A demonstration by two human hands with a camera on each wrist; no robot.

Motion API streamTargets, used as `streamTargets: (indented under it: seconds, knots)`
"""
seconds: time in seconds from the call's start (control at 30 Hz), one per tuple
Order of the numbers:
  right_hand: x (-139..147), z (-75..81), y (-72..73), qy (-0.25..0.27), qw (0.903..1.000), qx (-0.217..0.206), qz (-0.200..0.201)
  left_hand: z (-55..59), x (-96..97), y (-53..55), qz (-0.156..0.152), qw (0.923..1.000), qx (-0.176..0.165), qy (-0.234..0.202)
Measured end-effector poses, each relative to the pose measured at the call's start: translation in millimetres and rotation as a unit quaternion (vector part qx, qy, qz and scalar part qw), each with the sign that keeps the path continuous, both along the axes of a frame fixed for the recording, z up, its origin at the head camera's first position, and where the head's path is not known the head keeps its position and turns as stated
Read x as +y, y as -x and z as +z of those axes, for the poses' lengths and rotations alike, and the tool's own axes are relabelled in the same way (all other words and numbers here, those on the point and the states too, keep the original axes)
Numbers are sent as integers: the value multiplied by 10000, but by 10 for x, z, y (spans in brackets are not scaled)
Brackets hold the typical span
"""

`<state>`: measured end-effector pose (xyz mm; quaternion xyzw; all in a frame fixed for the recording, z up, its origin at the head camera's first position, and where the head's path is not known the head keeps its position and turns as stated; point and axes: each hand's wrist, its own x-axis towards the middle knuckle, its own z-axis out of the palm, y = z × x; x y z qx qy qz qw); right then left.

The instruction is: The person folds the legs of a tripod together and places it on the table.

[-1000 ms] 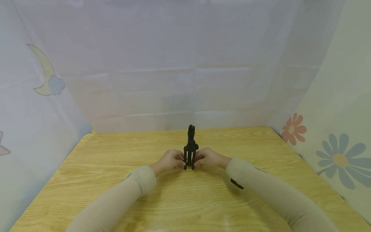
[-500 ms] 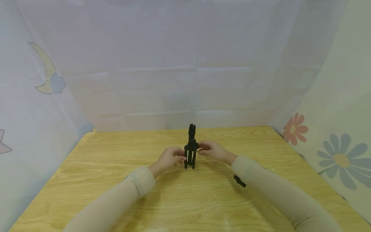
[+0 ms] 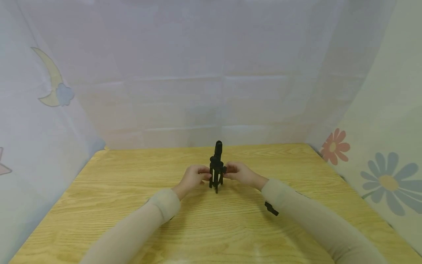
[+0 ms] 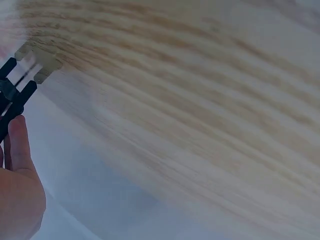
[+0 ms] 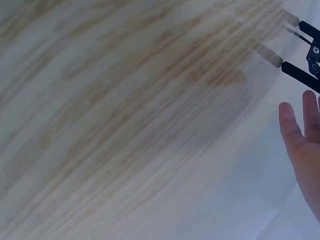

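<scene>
A small black tripod (image 3: 216, 165) stands upright on the table, one leg pointing toward me and its slim head rising above. My left hand (image 3: 193, 176) pinches a leg on its left side; in the left wrist view the thumb (image 4: 20, 142) lies against that black leg. On the other side, my right hand (image 3: 242, 174) has its fingertips right by the tripod's side knob. The right wrist view shows the right thumb and a finger fairly straight, a little apart from the nearest leg (image 5: 300, 76). The fingers behind the tripod are partly hidden.
A wood-grain table (image 3: 204, 234) spreads under both forearms. Behind it hangs a pale cloth backdrop (image 3: 171, 95), with a moon print on the left and flower prints (image 3: 388, 182) on the right. A small black piece (image 3: 271, 208) hangs under the right sleeve.
The tripod has turned on the spot, so one leg instead of two now faces me. My right hand has risen from the lower legs to knob height; the left stays at the left side.
</scene>
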<state>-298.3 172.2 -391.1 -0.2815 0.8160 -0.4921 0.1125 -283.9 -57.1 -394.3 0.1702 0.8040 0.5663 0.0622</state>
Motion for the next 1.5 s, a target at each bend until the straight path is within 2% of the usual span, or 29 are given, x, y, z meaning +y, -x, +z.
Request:
streamTargets:
  seconds: [0.2, 0.4, 0.63, 0.77, 1.03, 1.27, 1.5]
  knots:
    - [3, -21, -34, 77, 9995, -195, 219, -14, 58, 48, -59, 9999, -121, -14]
    - [46, -29, -75, -25, 9994, -214, 263, -20, 47, 32, -193, 9998, 9, 24]
    - [125, 29, -85, -274, 9979, -418, 406, 2, -89, -101, -779, 9968, 22, 167]
    - [145, 53, -61, -352, 9961, -563, 573, 14, -95, -123, -994, 9946, 69, 280]
    - [159, 34, 17, -427, 9912, -777, 983, -28, -29, -73, -1134, 9930, 132, 306]
    - [142, -4, 95, -434, 9879, -621, 1357, -37, -13, 0, -1334, 9902, 149, 385]
    - [134, 3, 121, -696, 9875, -519, 1313, -47, -16, 53, -1504, 9882, 127, 268]
